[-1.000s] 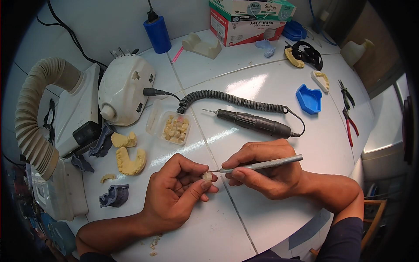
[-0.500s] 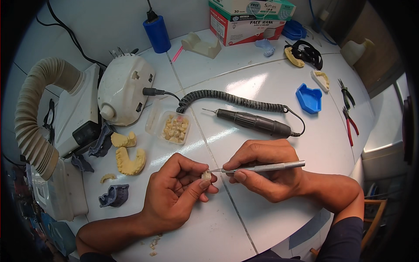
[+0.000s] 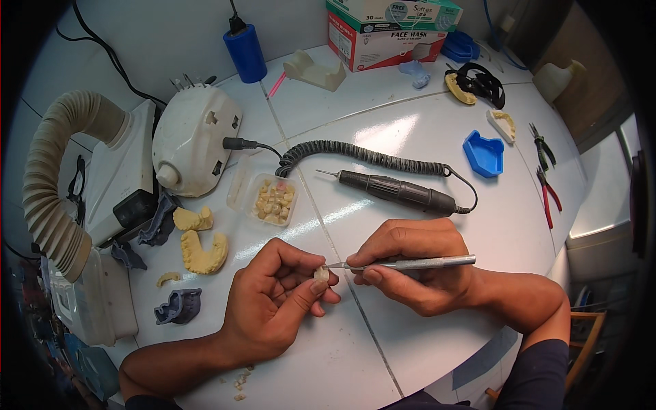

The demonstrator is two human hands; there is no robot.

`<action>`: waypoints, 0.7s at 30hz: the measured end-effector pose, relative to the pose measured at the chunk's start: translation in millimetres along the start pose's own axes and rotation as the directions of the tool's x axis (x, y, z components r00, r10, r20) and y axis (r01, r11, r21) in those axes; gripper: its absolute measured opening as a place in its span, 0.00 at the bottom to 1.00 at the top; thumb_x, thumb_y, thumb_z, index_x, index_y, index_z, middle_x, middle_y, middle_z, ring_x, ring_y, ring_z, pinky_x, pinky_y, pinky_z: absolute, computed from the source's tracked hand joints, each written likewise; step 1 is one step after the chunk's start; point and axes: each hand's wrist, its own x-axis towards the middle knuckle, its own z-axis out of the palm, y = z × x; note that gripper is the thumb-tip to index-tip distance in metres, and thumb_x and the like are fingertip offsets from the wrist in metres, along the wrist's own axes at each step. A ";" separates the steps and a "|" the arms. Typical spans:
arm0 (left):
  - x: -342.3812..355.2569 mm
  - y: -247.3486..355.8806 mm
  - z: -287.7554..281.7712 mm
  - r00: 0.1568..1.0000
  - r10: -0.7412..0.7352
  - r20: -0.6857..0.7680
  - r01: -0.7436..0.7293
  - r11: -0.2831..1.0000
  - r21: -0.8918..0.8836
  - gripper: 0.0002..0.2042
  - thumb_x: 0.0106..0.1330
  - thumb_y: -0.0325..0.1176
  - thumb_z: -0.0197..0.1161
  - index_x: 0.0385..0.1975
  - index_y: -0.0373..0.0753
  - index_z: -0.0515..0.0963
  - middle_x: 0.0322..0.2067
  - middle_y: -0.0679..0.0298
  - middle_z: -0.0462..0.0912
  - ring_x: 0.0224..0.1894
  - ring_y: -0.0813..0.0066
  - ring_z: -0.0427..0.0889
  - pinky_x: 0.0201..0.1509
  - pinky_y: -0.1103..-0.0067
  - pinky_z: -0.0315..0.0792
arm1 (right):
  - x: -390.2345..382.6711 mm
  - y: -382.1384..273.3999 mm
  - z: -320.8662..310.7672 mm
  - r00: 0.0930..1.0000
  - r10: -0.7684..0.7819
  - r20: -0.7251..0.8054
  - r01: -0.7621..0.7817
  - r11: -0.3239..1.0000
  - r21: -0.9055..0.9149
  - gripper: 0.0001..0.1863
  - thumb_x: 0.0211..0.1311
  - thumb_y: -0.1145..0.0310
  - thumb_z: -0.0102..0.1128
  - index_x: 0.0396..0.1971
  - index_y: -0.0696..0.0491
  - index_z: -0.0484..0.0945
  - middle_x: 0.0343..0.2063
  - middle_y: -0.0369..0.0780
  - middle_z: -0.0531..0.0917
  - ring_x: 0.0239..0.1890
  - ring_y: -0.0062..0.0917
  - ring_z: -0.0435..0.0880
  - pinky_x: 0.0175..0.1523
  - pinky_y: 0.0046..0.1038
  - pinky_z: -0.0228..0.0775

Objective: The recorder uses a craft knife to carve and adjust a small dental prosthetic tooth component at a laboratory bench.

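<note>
Between the thumb and fingers of my left hand (image 3: 277, 297) sits a small cream-coloured tooth-like piece (image 3: 321, 274). My right hand (image 3: 417, 266) is closed in a pen grip around a slim metal carving tool (image 3: 434, 262), whose thin tip meets the upper edge of that piece. Beyond my hands, a clear box (image 3: 273, 199) with its lid open holds several similar tooth-shaped pieces. A black rotary handpiece (image 3: 396, 191) with a fine bur lies on the table on a coiled cord. A few cream crumbs (image 3: 241, 383) are scattered by my left forearm.
On the left are a white control unit (image 3: 195, 140), a ribbed hose (image 3: 51, 178), yellow dental casts (image 3: 205, 253) and grey mould pieces (image 3: 179, 306). A blue tray (image 3: 483, 154) and pliers (image 3: 549, 197) lie at right. Mask boxes (image 3: 389, 41) are stacked at the back.
Both hands have shifted very slightly to the left, with the tool tip staying at the piece. Nothing else visibly moves.
</note>
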 end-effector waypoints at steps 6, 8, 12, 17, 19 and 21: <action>0.4 -0.6 0.1 1.000 0.015 0.006 -0.015 1.000 -0.004 0.09 0.79 0.21 0.58 0.53 0.32 0.68 0.46 0.50 0.84 0.43 0.72 0.90 0.41 0.83 0.83 | 1.9 2.3 -0.1 0.995 -0.096 0.005 0.096 0.995 -0.013 0.09 0.59 0.82 0.67 0.40 0.64 0.87 0.31 0.46 0.88 0.32 0.30 0.88 0.35 0.26 0.77; -0.2 -0.2 0.3 1.000 0.005 0.006 -0.005 1.000 -0.008 0.09 0.79 0.22 0.58 0.54 0.32 0.68 0.46 0.50 0.84 0.43 0.72 0.90 0.41 0.83 0.83 | 0.9 1.4 -0.2 0.996 -0.093 0.004 0.094 0.995 -0.020 0.09 0.59 0.82 0.66 0.39 0.64 0.86 0.30 0.46 0.87 0.31 0.30 0.88 0.35 0.26 0.77; -0.3 0.2 -0.7 1.000 -0.004 0.019 0.004 1.000 0.010 0.09 0.79 0.22 0.58 0.54 0.32 0.68 0.46 0.50 0.84 0.43 0.72 0.90 0.41 0.83 0.83 | -1.2 -0.3 -0.4 1.000 0.006 -0.015 -0.006 1.000 0.002 0.06 0.60 0.80 0.67 0.37 0.65 0.86 0.29 0.45 0.87 0.28 0.28 0.87 0.32 0.26 0.76; -1.0 0.9 0.1 1.000 -0.003 0.016 0.003 1.000 0.016 0.09 0.79 0.22 0.58 0.54 0.32 0.68 0.46 0.51 0.85 0.43 0.72 0.90 0.40 0.83 0.83 | -0.5 1.6 1.2 0.999 -0.042 -0.029 0.042 0.999 -0.019 0.06 0.60 0.79 0.66 0.36 0.65 0.86 0.29 0.45 0.87 0.28 0.28 0.86 0.32 0.26 0.76; -0.8 0.6 0.0 1.000 -0.002 0.025 0.001 1.000 0.029 0.09 0.79 0.22 0.58 0.54 0.32 0.68 0.46 0.51 0.85 0.43 0.72 0.90 0.40 0.83 0.83 | -0.9 0.7 0.4 0.999 -0.026 -0.021 0.026 1.000 -0.008 0.06 0.60 0.80 0.66 0.36 0.65 0.86 0.29 0.45 0.87 0.28 0.28 0.86 0.32 0.27 0.76; -0.2 0.7 0.2 1.000 -0.002 0.011 0.002 1.000 0.007 0.09 0.79 0.22 0.58 0.54 0.32 0.68 0.46 0.51 0.85 0.44 0.72 0.90 0.40 0.83 0.83 | -0.8 0.1 0.1 1.000 -0.021 -0.019 0.021 1.000 -0.004 0.06 0.60 0.80 0.66 0.36 0.65 0.86 0.29 0.45 0.87 0.28 0.28 0.86 0.32 0.27 0.76</action>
